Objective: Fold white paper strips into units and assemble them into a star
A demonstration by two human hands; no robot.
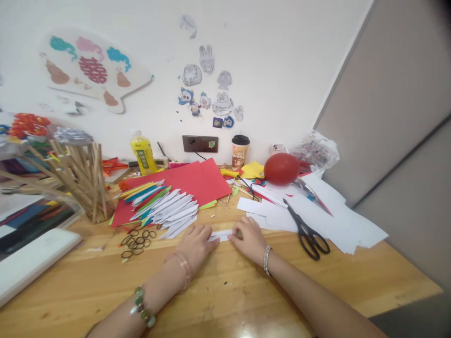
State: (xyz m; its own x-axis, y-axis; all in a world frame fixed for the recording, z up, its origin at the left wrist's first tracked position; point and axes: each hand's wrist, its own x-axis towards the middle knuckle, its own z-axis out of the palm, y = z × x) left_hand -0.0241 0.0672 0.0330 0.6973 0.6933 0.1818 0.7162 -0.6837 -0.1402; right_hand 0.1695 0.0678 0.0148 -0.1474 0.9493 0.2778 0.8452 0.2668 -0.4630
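Observation:
Between my hands lies a narrow folded strip of white paper (221,235), flat on the wooden table (225,300). My left hand (195,241) presses on its left end, fingers closed over it. At the other end, my right hand (248,237) pinches the strip between thumb and forefinger. Just beyond my left hand is a row of folded paper pieces (169,206), white, blue, green and yellow, resting partly on red paper sheets (190,180). Several dark rubber bands (136,244) lie in a heap to the left.
Black-handled scissors (306,232) rest at the right on white paper sheets (338,220). A red balloon (282,169), a lidded paper cup (240,152) and a yellow bottle (143,152) stand near the wall. Wooden sticks (84,183) fill a container on the left, beside a white box (38,263).

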